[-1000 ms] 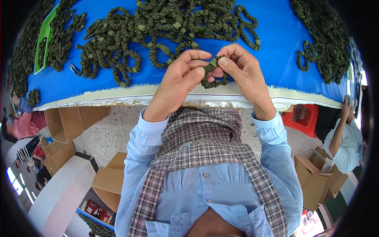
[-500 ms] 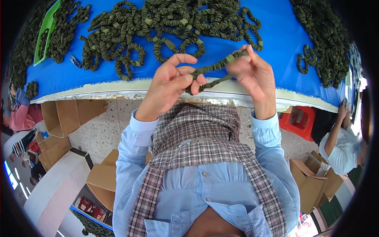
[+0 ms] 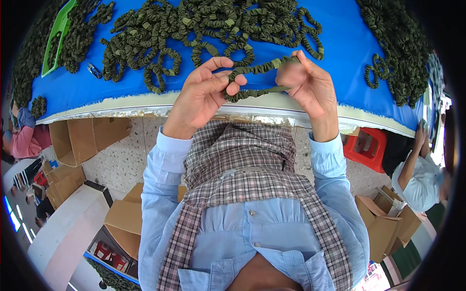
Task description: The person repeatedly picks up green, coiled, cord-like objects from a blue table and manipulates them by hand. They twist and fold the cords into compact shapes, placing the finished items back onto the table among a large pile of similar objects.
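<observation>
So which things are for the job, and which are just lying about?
Job:
ruched green fabric loop, held by left fingers and right fingers
likely the heap of matching loops

Probably just lying about:
snips, unused now
red plastic stool
open cardboard box

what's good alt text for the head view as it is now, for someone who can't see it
A person's left hand and right hand hold a dark green gathered fabric loop, drawn out long between them, over the near edge of a blue-covered table. Heaps of similar loops lie beyond, with a bright green tray at left.
</observation>
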A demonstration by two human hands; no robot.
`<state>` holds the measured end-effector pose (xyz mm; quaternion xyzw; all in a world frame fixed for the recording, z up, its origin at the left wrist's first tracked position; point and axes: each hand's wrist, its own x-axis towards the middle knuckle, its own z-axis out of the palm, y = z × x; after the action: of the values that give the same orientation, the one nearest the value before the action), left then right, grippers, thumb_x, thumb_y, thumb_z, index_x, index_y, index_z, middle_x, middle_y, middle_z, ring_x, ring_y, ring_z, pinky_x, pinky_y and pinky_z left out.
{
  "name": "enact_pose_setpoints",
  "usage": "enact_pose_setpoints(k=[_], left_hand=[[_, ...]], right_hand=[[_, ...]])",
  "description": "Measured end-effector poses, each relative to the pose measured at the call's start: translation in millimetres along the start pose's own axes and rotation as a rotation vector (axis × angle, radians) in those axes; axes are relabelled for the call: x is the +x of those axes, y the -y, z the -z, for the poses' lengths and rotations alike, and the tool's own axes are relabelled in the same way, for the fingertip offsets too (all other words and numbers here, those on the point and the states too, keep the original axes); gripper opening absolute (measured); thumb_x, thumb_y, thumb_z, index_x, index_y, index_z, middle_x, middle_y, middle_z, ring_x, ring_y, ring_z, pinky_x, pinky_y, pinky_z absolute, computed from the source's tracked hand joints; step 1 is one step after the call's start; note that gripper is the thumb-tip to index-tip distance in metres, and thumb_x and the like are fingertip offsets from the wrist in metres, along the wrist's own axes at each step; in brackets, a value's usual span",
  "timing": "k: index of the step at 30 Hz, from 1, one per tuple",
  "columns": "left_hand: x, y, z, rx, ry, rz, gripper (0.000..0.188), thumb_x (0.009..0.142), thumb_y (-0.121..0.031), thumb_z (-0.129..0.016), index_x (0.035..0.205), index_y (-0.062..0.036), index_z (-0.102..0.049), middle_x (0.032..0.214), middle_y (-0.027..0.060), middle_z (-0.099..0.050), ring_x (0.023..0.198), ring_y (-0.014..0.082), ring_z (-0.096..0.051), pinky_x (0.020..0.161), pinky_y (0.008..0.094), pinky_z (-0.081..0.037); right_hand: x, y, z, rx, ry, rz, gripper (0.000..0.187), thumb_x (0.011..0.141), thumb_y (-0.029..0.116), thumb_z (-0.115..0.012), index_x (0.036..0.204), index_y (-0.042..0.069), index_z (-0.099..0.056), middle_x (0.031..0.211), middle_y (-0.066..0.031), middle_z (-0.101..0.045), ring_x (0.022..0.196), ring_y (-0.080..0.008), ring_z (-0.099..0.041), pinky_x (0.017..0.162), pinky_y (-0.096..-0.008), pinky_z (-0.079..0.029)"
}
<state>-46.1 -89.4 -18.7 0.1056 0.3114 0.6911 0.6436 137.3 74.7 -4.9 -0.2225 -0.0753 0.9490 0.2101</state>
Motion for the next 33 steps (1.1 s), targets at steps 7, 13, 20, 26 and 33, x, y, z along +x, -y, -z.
enact_pose_setpoints(k=[7,13,20,26,33], left_hand=[[2,3,3,-0.133,-0.011,0.013,0.031,0.085,0.005,-0.049,0.115,0.0022,-0.043,0.099,0.0235,-0.061,0.074,0.0153,-0.057,0.068,0.0255,-0.050],[4,3,0,-0.121,0.006,0.040,0.031,0.084,0.003,-0.052,0.114,0.0022,-0.045,0.096,0.0209,-0.061,0.072,0.0133,-0.054,0.067,0.0245,-0.048],[2,7,-31,0.426,-0.045,-0.027,0.042,0.077,-0.004,-0.069,0.113,0.0011,-0.047,0.089,0.0078,-0.060,0.077,0.0078,-0.054,0.067,0.0214,-0.046],[-3,6,-34,0.725,-0.084,-0.140,0.045,0.073,-0.001,-0.072,0.110,0.0019,-0.047,0.087,0.0052,-0.060,0.076,0.0062,-0.054,0.066,0.0196,-0.045],[-20,-3,-37,0.525,-0.136,-0.228,0.044,0.074,0.000,-0.070,0.110,-0.0025,-0.046,0.091,0.0047,-0.059,0.081,0.0049,-0.054,0.070,0.0189,-0.044]], right_hand=[[3,-3,-4,0.072,0.003,-0.057,0.015,0.092,0.010,-0.057,0.097,-0.004,-0.058,0.073,-0.0076,-0.052,0.060,-0.0124,-0.040,0.056,-0.0268,-0.036],[7,-5,-8,0.084,-0.012,-0.083,0.013,0.092,0.009,-0.058,0.096,-0.003,-0.057,0.073,-0.0076,-0.052,0.060,-0.0125,-0.041,0.056,-0.0267,-0.036],[12,-8,-25,0.057,-0.048,-0.122,0.012,0.092,0.008,-0.057,0.095,-0.001,-0.051,0.074,-0.0091,-0.052,0.063,-0.0138,-0.045,0.057,-0.0277,-0.038],[19,-3,-42,-0.007,-0.080,-0.136,0.014,0.092,0.006,-0.058,0.100,-0.002,-0.052,0.078,-0.0088,-0.052,0.063,-0.0130,-0.045,0.058,-0.0279,-0.039],[37,-8,-56,-0.103,-0.004,-0.226,0.012,0.090,0.006,-0.061,0.096,-0.003,-0.055,0.084,-0.0099,-0.053,0.067,-0.0142,-0.049,0.062,-0.0294,-0.044]])
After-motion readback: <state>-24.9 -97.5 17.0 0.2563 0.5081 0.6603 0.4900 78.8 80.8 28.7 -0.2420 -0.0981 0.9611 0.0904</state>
